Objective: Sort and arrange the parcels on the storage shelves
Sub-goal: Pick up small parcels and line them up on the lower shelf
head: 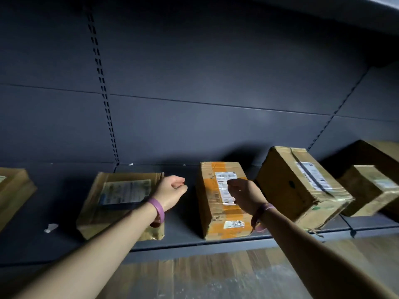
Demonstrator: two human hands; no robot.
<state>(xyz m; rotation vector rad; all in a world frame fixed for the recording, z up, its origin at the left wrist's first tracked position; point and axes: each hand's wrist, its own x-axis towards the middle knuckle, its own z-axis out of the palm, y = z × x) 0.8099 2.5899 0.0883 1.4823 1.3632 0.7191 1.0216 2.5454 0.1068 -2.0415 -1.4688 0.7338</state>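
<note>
So, starting far left, there's a cut-off parcel [13, 190] half out of frame, then a white paper scrap [51, 227] lying on the shelf [183, 238]. Next comes a flat parcel [121, 201] lying label-up, I'd guess so the label can be read. The left hand [172, 190] is over that parcel's right edge, curled into a fist with nothing in it, and I can't tell if it touches the cardboard. Then there's the orange-taped box [218, 212], also label-up, with a gap between it and the flat parcel. The right hand [241, 193] hovers right in front of its label, fingers curled and empty as far as I can see. Further right a bigger box [291, 186] sits skewed to the shelf edge, so it probably wants straightening. Past it there's a smaller box [367, 188] with a back box [380, 152] behind it. Both hands look between grabs to me, and the orange one seems the likely next pick.
</note>
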